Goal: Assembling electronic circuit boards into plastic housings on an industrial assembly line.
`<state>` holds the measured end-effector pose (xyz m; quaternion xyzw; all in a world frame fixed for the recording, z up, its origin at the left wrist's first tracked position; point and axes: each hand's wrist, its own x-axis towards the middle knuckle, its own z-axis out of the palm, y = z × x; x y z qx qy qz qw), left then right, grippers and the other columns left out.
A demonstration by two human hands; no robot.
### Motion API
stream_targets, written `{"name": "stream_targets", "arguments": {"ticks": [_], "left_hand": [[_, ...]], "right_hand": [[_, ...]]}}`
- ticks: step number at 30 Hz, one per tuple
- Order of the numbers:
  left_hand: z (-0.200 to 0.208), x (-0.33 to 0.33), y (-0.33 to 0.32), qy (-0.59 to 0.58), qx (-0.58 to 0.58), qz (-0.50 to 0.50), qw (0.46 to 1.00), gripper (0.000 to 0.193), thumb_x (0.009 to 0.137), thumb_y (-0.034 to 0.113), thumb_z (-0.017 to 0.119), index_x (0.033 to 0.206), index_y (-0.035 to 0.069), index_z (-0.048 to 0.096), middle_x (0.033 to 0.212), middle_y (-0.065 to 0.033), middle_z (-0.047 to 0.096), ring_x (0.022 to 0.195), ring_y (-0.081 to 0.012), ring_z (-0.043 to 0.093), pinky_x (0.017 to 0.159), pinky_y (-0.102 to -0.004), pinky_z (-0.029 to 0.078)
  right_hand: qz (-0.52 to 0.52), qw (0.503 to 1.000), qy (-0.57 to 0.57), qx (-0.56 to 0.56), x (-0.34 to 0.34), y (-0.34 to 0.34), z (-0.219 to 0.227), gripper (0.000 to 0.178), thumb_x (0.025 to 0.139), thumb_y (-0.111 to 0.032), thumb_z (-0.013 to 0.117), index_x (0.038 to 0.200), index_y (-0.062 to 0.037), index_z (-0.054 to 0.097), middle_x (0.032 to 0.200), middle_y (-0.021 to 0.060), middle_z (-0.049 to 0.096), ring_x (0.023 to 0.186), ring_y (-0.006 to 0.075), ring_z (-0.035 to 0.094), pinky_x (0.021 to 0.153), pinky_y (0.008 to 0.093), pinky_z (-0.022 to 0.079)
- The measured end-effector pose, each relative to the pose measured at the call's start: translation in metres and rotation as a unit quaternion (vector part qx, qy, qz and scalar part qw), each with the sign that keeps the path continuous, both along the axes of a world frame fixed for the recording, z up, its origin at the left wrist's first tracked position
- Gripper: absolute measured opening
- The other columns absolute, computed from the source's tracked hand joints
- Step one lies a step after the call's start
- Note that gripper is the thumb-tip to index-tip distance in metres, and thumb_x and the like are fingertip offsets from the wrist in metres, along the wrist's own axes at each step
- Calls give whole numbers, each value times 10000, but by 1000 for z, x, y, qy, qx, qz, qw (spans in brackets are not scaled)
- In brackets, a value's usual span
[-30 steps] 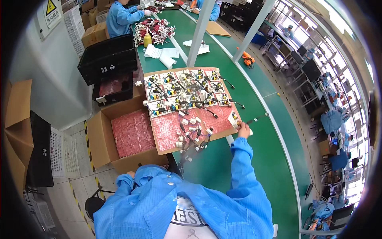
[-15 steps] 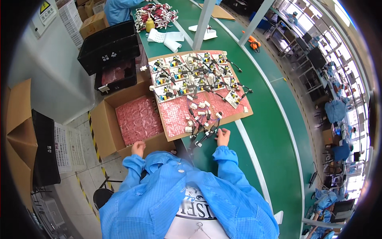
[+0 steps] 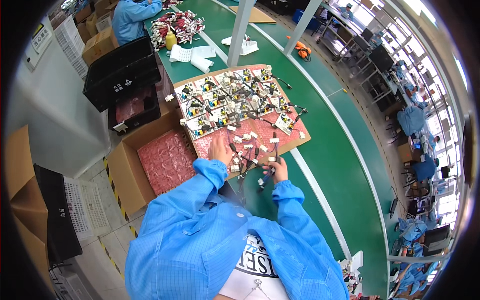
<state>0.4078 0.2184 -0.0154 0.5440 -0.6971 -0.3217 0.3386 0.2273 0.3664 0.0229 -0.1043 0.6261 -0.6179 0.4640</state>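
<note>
My right hand is closed on a black cable with white connectors, at the near edge of a cardboard sheet covered in pink bubble wrap. My left hand lies over the bubble wrap, fingers stretched out and nothing visible in them. Just right of it is a loose heap of cables with white plugs. Behind, several circuit boards stand in rows on the sheet, with short black leads. One board sits apart at the right end.
A cardboard box lined with pink bubble wrap adjoins the bench on the left, by black crates. A metal post rises behind the boards. Farther back are a yellow bottle, red-and-white wire bundles and a person's blue sleeve.
My left hand has moved from beside the box up and right onto the bubble wrap. My right hand has taken hold of a cable from the heap. The view has shifted slightly.
</note>
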Motion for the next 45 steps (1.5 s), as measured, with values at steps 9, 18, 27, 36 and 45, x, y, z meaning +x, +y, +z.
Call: {"name": "stream_targets", "arguments": {"ticks": [9,18,27,36,45], "left_hand": [[55,-25,-47,-239,-77,-174,952,408,635,123,635,1007,36,494,1118,-217,495,1085,-314,465,806,-421,430],[-30,-24,-67,-187,77,-78,976,364,731,345,588,833,-2,634,840,-208,620,787,-362,596,728,-448,468],[83,-6,-36,448,329,-154,817,113,859,98,510,778,19,508,790,-124,630,703,-206,627,592,-308,528],[111,-47,37,437,392,-222,779,84,795,72,595,827,-5,603,728,-69,611,634,-161,614,578,-295,530],[61,17,4,-47,120,-120,984,367,774,340,563,650,4,640,599,-157,600,588,-267,607,577,-378,465]], "right_hand": [[-32,990,128,54,0,-24,0,323,700,-32,476,1019,-21,434,863,105,517,730,216,554,498,340,524],[133,807,521,245,23,-69,-28,483,643,-454,664,811,-2,634,710,142,631,700,277,614,663,372,465],[-54,994,-28,-92,-9,-36,13,89,769,-100,512,823,-33,491,671,82,540,591,192,541,537,283,444],[124,946,240,-178,45,-10,72,471,730,-17,637,1109,-32,357,881,74,545,712,135,557,599,249,459],[-47,873,474,100,32,-4,56,403,715,-42,598,1052,-22,378,780,168,577,695,323,595,606,376,450]]}}
